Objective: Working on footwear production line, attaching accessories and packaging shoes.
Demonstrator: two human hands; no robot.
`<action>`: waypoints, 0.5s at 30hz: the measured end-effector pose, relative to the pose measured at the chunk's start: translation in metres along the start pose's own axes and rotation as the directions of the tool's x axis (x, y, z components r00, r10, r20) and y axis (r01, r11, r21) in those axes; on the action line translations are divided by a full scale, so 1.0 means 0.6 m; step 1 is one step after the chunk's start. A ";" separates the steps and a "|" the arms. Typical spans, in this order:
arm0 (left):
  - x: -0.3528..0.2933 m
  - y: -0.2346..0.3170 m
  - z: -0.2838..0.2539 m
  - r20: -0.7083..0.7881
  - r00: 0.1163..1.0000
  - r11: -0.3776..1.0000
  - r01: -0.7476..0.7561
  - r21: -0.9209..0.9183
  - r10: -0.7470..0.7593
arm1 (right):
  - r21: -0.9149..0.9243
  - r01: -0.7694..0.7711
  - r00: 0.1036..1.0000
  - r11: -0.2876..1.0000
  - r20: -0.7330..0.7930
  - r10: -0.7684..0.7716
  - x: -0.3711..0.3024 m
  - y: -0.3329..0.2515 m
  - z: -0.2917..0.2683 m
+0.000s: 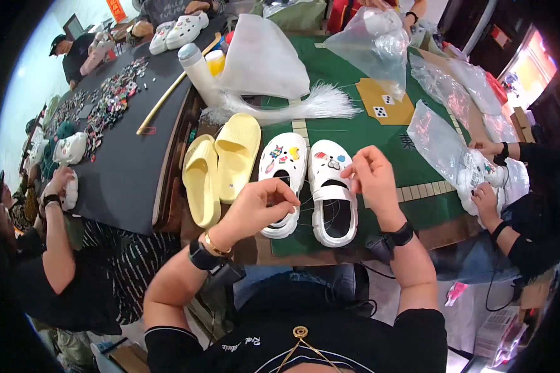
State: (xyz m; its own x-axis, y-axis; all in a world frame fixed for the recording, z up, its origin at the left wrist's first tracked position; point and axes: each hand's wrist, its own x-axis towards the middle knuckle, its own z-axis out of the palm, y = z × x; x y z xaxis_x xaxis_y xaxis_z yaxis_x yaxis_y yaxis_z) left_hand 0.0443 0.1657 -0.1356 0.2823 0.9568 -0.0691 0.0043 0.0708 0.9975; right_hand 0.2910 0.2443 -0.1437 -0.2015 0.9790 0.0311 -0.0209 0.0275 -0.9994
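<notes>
A pair of white clogs stands side by side at the table's near edge, toes pointing away. Colourful charms dot the tops of the left clog and the right clog. My left hand is over the left clog's heel, thumb and forefinger pinched. Beside the right clog's toe, my right hand also has its fingertips pinched together. Fine clear thread loops between the hands over the clogs; its exact ends are too thin to make out.
Cream slides stand left of the clogs. Beyond lie a bundle of white strands, a white bottle and a clear bag. Many small charms cover the dark table at left. Co-workers handle white clogs at both sides.
</notes>
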 end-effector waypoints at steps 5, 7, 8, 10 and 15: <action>0.010 0.001 0.006 -0.108 0.993 0.943 -0.074 -0.324 0.041 | -0.007 -0.009 0.998 1.000 0.060 0.010 -0.007 -0.012 0.032; 0.014 0.000 0.003 -0.125 0.991 0.945 -0.094 -0.314 0.057 | -0.013 -0.007 0.995 1.000 0.101 0.009 -0.008 -0.014 0.037; 0.015 0.001 0.002 -0.148 0.987 0.944 -0.111 -0.310 0.068 | -0.009 0.000 0.995 1.000 0.098 0.001 -0.008 -0.015 0.039; 0.020 0.010 0.005 -0.172 0.981 0.948 -0.136 -0.288 0.089 | -0.040 0.046 0.990 0.998 0.135 -0.040 -0.009 -0.016 0.040; 0.031 0.039 0.002 -0.181 0.983 0.908 -0.108 -0.406 0.036 | -0.091 0.105 0.982 0.990 0.164 -0.089 -0.008 -0.007 0.041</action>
State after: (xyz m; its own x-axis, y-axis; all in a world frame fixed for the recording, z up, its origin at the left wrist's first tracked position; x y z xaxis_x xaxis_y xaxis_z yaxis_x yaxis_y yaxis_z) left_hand 0.0509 0.1850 -0.1135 0.1035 0.9940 -0.0347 -0.4159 0.0750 0.9063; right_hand 0.2678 0.2347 -0.1391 -0.3568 0.9261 0.1223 0.0471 0.1486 -0.9878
